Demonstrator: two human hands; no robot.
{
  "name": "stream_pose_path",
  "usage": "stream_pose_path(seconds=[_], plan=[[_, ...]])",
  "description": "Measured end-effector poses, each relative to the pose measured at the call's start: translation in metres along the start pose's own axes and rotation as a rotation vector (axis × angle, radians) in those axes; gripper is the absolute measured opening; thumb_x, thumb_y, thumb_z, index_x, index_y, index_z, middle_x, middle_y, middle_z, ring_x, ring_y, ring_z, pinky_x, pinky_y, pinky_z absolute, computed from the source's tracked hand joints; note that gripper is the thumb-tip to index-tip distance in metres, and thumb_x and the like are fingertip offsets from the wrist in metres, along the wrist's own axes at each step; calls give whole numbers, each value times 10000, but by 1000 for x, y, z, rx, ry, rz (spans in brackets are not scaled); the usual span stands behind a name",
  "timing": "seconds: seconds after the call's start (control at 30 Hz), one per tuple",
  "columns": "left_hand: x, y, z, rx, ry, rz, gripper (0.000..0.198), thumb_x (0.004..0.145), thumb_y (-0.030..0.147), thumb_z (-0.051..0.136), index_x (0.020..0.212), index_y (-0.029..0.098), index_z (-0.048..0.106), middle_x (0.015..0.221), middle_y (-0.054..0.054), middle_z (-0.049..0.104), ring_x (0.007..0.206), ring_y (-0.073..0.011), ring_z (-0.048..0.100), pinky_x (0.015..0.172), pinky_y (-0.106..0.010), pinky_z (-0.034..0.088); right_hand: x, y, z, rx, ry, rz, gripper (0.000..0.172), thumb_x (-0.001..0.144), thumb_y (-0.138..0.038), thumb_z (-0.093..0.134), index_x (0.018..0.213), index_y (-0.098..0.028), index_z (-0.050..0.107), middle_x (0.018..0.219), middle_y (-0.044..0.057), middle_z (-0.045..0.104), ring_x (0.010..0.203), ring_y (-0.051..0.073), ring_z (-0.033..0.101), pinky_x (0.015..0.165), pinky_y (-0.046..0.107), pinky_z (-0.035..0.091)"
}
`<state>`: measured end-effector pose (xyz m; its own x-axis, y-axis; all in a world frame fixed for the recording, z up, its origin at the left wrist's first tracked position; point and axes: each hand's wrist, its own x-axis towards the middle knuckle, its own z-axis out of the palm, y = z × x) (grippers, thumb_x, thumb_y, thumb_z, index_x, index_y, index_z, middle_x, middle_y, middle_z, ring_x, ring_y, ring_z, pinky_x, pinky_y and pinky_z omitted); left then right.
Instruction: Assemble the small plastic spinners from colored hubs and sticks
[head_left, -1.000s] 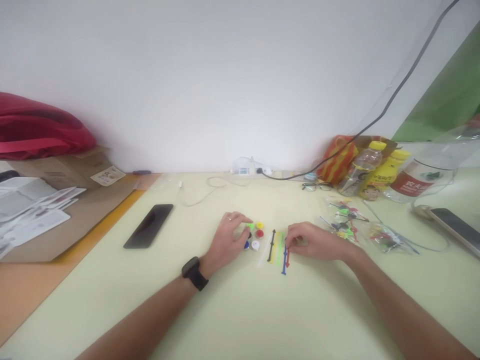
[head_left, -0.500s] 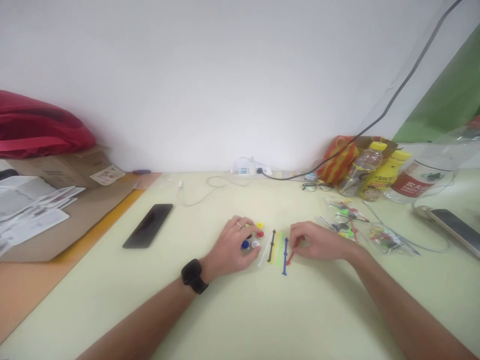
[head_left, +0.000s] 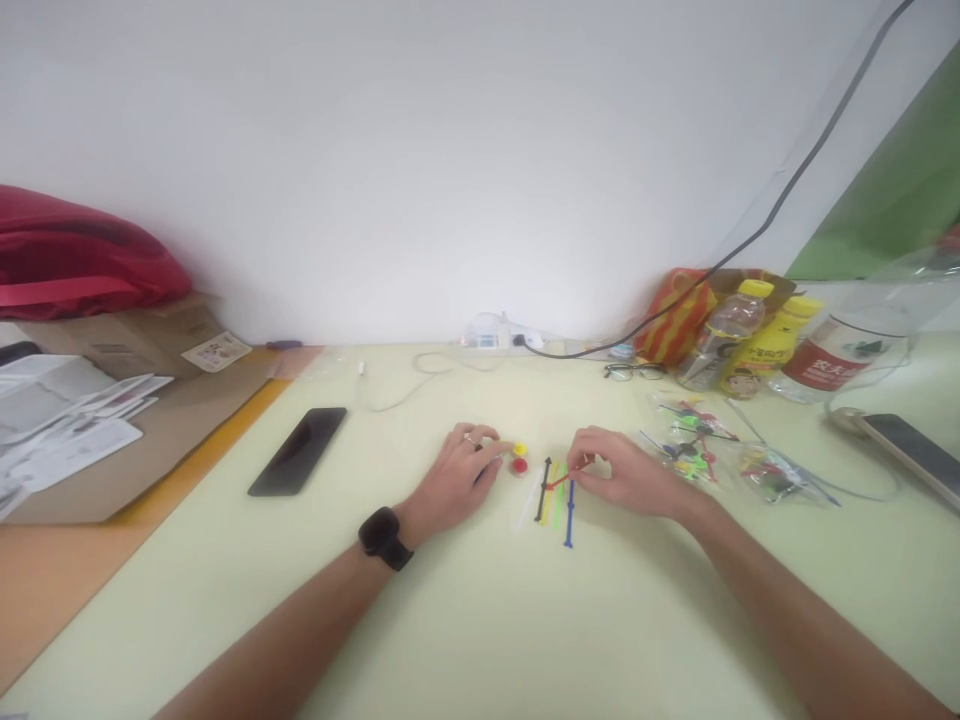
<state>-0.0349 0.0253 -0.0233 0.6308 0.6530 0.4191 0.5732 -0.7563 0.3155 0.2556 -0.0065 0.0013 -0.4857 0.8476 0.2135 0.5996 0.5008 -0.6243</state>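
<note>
Well to the left, a black phone, loose papers and a red bag on a cardboard box; near the wall, glasses. Between the hands, close together, a black arrow, yellow stick, green stick and faint white stick. Over these, slanting toward the black arrow, a red arrow, pinched between thumb and fingers of the right hand; just below, a blue arrow. At the curled left hand, index fingertip by a yellow disc, with a red disc just beside; impossible to tell whether closed on anything. Underneath, a pale green table; behind, a white wall with a dark cable. To the right, clear plastic bags of multicoloured pieces, a yellow bottle, and a large red-labelled bottle.
</note>
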Motion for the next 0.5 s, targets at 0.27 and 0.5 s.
stream_pose_path(seconds=[0.27,0.5], plan=[[0,12,-1,-24,-39,33,188,953,349,645,1110,297,734,1298,-76,592,1222,-300,454,1072,-505,418,3,-6,14,-31,132,-75,91,963,-216,543,903,-229,610,922,68,652,932,244,581,846,394,467],[-1,19,0,-173,0,34,87,929,290,675,1001,258,713,1233,-62,652,1211,-267,493,1065,-465,428,3,-14,26,124,199,33,141,1046,-315,428,978,-235,521,935,46,607,880,215,560,834,379,450]])
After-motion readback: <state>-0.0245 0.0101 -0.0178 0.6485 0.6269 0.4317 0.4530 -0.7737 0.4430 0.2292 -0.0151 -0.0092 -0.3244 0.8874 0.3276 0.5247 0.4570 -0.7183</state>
